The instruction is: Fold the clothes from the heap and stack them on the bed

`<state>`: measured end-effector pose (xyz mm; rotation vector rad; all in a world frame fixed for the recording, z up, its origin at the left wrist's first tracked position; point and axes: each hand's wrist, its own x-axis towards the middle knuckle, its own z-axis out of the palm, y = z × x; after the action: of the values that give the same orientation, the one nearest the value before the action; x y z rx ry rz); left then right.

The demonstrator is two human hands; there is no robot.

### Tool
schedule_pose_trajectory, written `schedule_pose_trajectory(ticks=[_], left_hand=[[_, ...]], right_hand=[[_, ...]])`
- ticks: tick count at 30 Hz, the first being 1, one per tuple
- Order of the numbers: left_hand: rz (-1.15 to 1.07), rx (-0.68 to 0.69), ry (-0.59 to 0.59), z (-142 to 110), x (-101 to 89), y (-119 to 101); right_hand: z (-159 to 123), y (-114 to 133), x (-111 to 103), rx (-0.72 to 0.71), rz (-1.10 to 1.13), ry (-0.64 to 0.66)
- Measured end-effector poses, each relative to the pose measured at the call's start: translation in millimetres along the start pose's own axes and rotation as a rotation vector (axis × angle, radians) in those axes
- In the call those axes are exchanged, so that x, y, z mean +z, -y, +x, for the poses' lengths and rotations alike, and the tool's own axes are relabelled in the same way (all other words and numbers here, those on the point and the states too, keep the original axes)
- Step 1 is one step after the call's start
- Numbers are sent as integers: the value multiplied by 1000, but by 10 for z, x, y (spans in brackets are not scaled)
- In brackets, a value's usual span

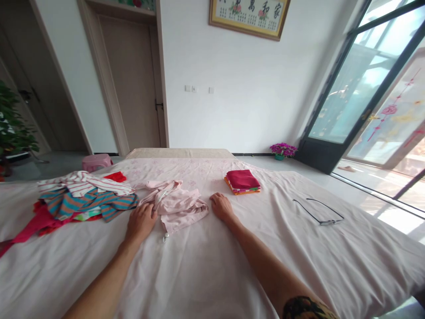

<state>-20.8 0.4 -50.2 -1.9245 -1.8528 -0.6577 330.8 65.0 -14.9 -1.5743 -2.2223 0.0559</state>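
1. Pink garment [181, 206], crumpled, meets the fingers of your left hand [142, 218]: they curve over its left edge, slightly parted. Whether they pinch a fold I cannot tell.
2. Your right hand [222, 206] rests palm down on the pale sheet [199, 274], just beside the garment's right edge. Its fingers are loosely spread, with no cloth visible between them.
3. Between your two hands the garment stretches with its long axis roughly left to right. From your left fingers it lies to the right; from your right fingers, to the left. Your left hand is the nearer, being in contact; a narrow strip of sheet seems to part the other from it.
4. At the garment's near edge a small pale cord loop [166, 236] pokes out toward you.
5. Left of your left hand spreads a loose heap of clothes [89, 197]: red-and-white stripes on top, blue and orange stripes below, red cloth trailing left.
6. Beyond your right hand and a little to its right sits a folded stack [242, 179], dark red above orange.
7. Farther right, well apart, eyeglasses [332, 222] lie with their temples open, pointing away from you.
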Motion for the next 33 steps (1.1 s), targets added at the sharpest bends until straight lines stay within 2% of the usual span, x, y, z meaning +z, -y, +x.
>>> schedule_pose_trajectory(ticks=[8,15,24,29,33], left_hand=[[-51,0,15,-8,50,46],[-40,1,-3,-3,1,-1],[-105,17,29,14,-85,-35],[-142,8,23,47,-198,-74],[-228,-25,21,47,-210,-107]], right_hand=[[-2,16,5,-4,-10,-28],[34,-17,35,-13,11,-39],[23,26,-22,-33,6,-29],[-21,75,-120,-131,67,-5],[-71,130,-225,-218,115,16]])
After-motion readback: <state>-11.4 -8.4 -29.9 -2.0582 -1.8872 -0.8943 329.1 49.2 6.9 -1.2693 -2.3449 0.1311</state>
